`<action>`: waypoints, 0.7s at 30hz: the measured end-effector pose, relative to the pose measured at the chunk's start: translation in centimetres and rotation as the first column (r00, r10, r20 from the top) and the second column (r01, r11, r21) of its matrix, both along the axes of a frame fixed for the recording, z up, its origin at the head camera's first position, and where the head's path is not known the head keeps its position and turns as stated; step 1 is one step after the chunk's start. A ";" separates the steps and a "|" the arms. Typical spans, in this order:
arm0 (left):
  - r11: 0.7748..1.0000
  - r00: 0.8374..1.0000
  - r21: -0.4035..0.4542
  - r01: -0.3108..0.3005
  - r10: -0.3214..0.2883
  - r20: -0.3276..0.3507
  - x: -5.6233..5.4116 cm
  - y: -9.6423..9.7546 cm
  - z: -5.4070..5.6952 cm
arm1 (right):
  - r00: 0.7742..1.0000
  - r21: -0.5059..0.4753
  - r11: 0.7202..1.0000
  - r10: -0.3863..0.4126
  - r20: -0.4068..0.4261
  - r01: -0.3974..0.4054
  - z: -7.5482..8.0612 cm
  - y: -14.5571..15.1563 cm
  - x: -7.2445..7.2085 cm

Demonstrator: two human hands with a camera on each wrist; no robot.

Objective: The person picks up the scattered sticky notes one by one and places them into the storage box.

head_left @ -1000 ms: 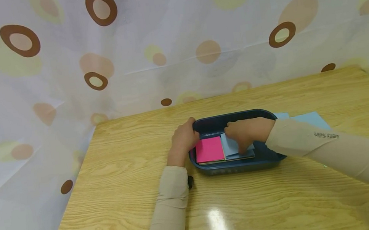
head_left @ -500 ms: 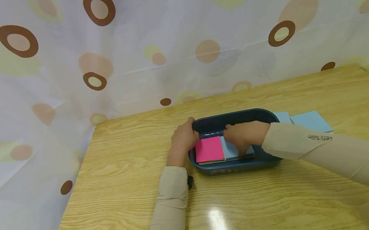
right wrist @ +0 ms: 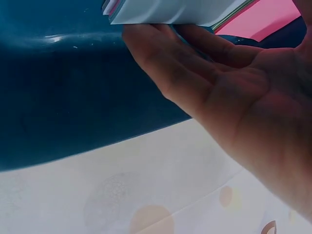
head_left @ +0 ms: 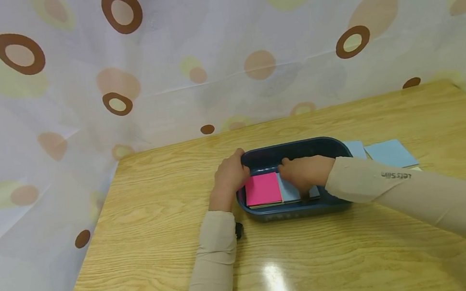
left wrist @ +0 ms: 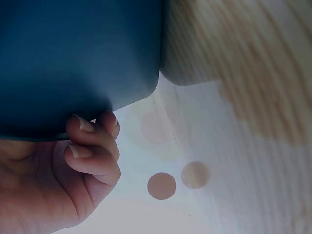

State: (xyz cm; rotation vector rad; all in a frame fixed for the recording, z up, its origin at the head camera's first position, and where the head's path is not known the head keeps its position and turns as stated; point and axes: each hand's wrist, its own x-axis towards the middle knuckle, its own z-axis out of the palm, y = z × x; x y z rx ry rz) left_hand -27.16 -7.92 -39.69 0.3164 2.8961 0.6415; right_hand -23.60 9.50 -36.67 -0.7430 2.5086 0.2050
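My left hand grips the left end of a dark blue plastic tub; in the left wrist view its fingers curl over the rim. Two stacks of square paper lie side by side inside. The left stack has a pink sheet on top, the right one a light blue sheet. My right hand spans the light blue stack, thumb at the near edge and fingers at the far edge. In the right wrist view, fingertips touch the stack's edge; the thumb is hidden there.
More light blue sheets lie on the wooden table right of the tub, partly behind the right sleeve. A pale sheet edge peeks out beside them. A patterned curtain hangs behind the table.
The top light blue sheet lay skewed a second ago and now lies nearly in line with its stack. My right hand has shifted slightly left; the left hand keeps its grip.
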 end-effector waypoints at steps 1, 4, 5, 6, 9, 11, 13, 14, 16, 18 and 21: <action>1.000 1.000 -0.001 0.001 -0.001 0.000 0.0 0.0 0.0 | 1.000 0.005 1.000 -0.004 0.003 0.004 0.1 0.0 0.0; 1.000 1.000 -0.002 0.006 -0.006 -0.002 0.0 0.0 0.0 | 1.000 -0.012 1.000 -0.001 0.012 0.002 0.8 0.3 -0.2; 1.000 1.000 -0.002 0.008 -0.008 -0.002 0.0 0.0 0.0 | 1.000 -0.032 0.999 -0.003 0.019 0.004 1.3 0.5 -0.2; 1.000 1.000 -0.002 0.009 -0.009 -0.002 0.0 -0.1 0.0 | 0.999 -0.062 0.998 -0.013 0.034 0.015 1.9 0.7 -0.1; 1.000 1.000 -0.002 0.006 -0.006 0.001 0.0 -0.1 0.0 | 0.996 -0.212 0.975 -0.051 0.069 0.065 3.8 1.9 0.1; 1.000 1.000 0.000 0.004 -0.004 0.003 0.0 -0.1 0.0 | 0.996 -0.319 0.944 -0.065 0.067 0.084 5.0 2.9 0.3; 1.000 1.000 0.003 0.001 -0.001 0.007 0.0 -0.1 0.1 | 0.997 -0.409 0.909 -0.072 0.034 0.079 6.0 4.2 0.4; 1.000 1.000 0.002 0.001 -0.001 0.007 0.0 0.0 0.1 | 0.997 -0.444 0.893 -0.075 0.009 0.071 6.3 5.0 0.4; 1.000 1.000 0.004 0.001 -0.001 0.009 0.0 0.0 0.1 | 0.994 -0.499 0.866 -0.088 -0.063 0.045 6.7 6.6 0.3; 1.000 1.000 0.003 0.002 -0.002 0.011 0.1 0.0 0.1 | 0.985 -0.526 0.850 -0.122 -0.123 0.040 6.9 8.4 0.1; 1.000 1.000 0.002 0.003 -0.003 0.010 0.1 0.0 0.1 | 0.960 -0.540 0.840 -0.186 -0.211 0.045 6.5 11.1 -0.2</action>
